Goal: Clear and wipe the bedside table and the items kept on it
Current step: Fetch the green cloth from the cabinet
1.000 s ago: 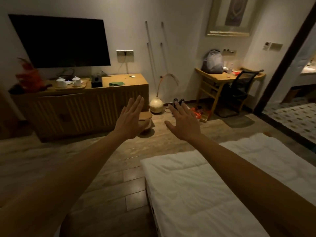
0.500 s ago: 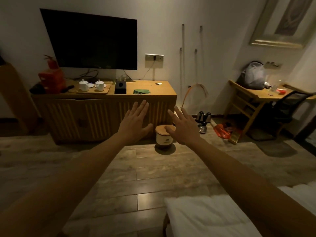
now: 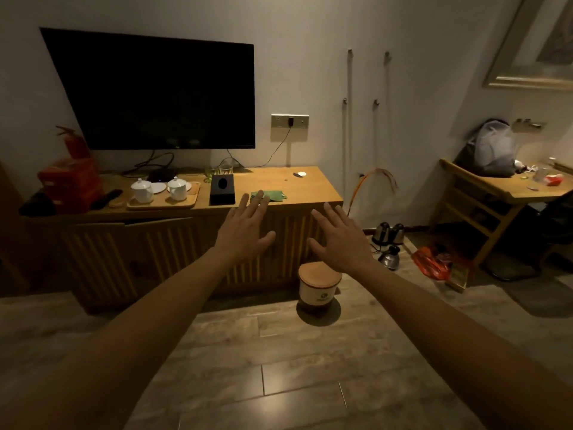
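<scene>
Both my hands, left hand (image 3: 242,234) and right hand (image 3: 342,240), spread flat in mid-air, holding nothing. Bedside table: not in view; green cloth (image 3: 273,195) lies on the cabinet surface (image 3: 310,189). Step, as I judge: pre-start; next, fetch that cloth.

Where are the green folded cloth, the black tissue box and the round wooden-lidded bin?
green folded cloth (image 3: 274,195), head view, its right half
black tissue box (image 3: 222,190), head view, its front face
round wooden-lidded bin (image 3: 319,287), head view, its pale side wall
</scene>
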`<state>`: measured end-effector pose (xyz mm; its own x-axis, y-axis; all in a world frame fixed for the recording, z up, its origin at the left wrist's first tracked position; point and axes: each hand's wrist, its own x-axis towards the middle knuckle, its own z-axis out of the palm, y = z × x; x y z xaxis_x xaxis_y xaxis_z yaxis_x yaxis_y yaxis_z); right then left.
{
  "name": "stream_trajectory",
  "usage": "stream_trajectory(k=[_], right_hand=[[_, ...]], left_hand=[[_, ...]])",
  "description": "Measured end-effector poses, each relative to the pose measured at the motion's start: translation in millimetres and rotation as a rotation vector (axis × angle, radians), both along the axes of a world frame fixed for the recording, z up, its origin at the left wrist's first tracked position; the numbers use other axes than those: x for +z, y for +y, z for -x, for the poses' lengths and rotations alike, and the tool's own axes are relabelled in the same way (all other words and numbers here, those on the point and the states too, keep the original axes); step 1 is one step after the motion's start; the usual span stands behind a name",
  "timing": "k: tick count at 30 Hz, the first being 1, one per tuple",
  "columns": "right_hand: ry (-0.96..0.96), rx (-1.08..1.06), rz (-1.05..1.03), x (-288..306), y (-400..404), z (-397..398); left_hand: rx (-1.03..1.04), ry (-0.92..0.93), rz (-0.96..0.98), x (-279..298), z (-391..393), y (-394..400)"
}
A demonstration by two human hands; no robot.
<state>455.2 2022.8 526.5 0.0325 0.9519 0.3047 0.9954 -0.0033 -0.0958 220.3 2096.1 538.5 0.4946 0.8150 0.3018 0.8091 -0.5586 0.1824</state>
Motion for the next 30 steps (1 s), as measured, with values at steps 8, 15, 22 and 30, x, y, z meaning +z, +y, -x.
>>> stream_trajectory(k=[8,15,22,30], right_hand=[[0.015,-0.006,-0.012,6.9,206.9,-42.4],[-0.011,0.012,0.039,12.5,345.9,-72.8],[-0.006,-0.018,0.101,-8.5,479.0,-93.8],[-0.006,-0.054,0.103,1.3,634.3,-113.7]], left_hand=[[-0.072,0.099,-0.052,-4.2,-67.0,205.8],[-0.033,0.077,-0.023,-5.6,-97.7,349.1],[-0.064,0.121,-0.013,-30.0,-120.2,489.8],[-0.097,0.108,-0.005,-35.2,-145.1,659.6]])
